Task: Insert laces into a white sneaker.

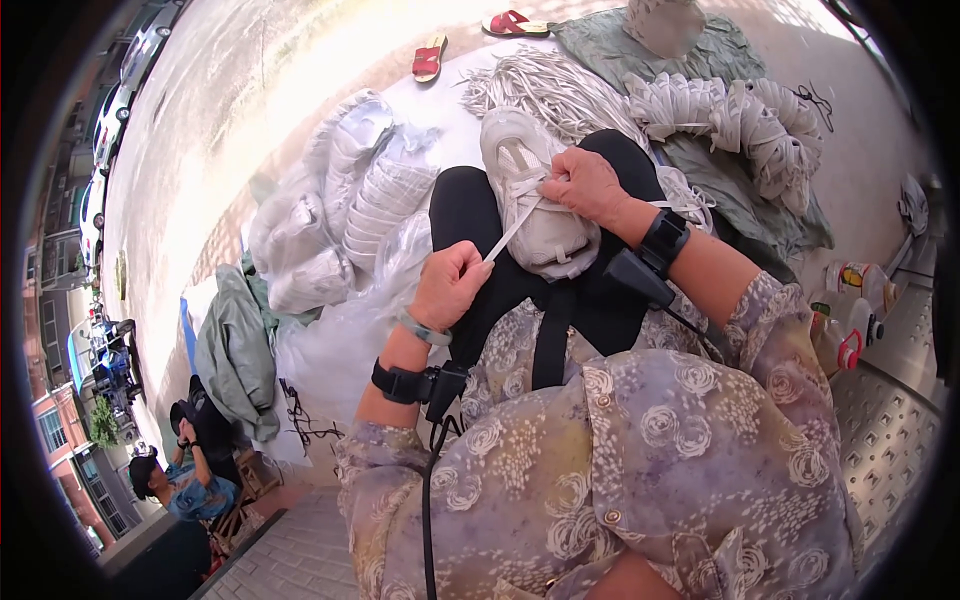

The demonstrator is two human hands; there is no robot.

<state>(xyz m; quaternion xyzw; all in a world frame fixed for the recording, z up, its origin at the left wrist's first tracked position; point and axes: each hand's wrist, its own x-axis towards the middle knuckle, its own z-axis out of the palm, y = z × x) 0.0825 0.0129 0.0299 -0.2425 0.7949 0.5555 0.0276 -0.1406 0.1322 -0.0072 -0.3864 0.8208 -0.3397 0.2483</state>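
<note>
A white sneaker (556,238) rests on my lap between my knees, its laces partly threaded across the front. My left hand (447,287) pinches one end of a white shoelace (512,232), which runs taut up to the shoe. Over the shoe's eyelets, my right hand (590,186) is closed with its fingertips on the lace; a short loose end shows beside its wrist. Beyond the shoe lies a heap of loose white laces (560,90).
Plastic-wrapped stacks of white shoes (345,190) lie at the left. Bundled white pieces (750,120) rest on green sheeting (800,225) at the right. Red sandals (429,58) stand at the far side. Plastic bottles (845,325) are near my right elbow. Another person (195,480) sits at the lower left.
</note>
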